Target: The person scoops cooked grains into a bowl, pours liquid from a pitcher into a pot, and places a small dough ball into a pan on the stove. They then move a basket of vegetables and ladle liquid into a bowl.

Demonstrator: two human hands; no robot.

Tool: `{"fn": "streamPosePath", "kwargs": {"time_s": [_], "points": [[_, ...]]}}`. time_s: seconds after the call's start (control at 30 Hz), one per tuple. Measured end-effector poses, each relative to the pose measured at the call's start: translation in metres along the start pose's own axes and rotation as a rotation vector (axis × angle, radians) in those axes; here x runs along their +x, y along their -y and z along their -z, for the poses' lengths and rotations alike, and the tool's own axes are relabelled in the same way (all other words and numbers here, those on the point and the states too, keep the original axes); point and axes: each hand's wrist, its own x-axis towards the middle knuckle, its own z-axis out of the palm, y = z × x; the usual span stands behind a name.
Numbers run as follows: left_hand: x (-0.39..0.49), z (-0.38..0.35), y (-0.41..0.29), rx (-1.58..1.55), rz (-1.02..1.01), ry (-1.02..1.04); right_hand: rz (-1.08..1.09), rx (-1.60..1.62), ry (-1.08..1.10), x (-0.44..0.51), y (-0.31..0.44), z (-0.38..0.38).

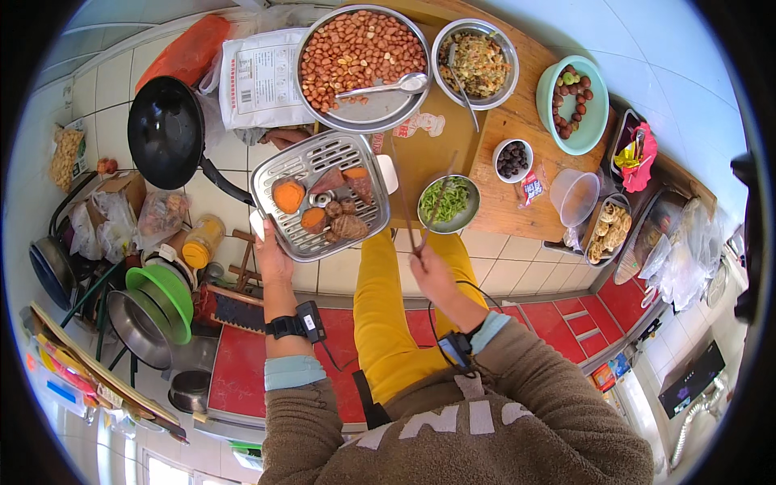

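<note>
My left hand (272, 254) grips the white handle of a slotted metal steamer tray (291, 242), which is held tilted at the table's left edge. On the tray lie cut orange-fleshed sweet potatoes (288, 196) and several brown taro-like tubers (350, 227). My right hand (431, 273) holds a pair of long chopsticks (405, 200), their tips spread apart and pointing away from me. One chopstick passes over a small metal bowl of chopped greens (445, 200). Beyond the tray stands a large metal pan of peanuts (364, 60) with a metal spoon (388, 86) in it.
On the wooden table (521, 206) are a metal bowl of mixed chopped food (479, 63), a green basin (573, 104), a cup of dark dried fruit (513, 160) and a clear plastic tub (575, 199). At left are a black wok (167, 133) and a yellow-lidded jar (203, 241).
</note>
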Motion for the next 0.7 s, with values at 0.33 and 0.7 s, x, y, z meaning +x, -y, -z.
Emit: {"fn": "streamPosePath", "kwargs": {"time_s": [0.33,0.7], "points": [[-0.017,0.029,0.0,-0.013,0.03,-0.02,0.256,-0.088,-0.156,-0.002,-0.036,0.08],[-0.095,0.006,-0.016,-0.07,-0.006,0.021,0.078,-0.622,-0.128,0.023,-0.028,0.077]]}}
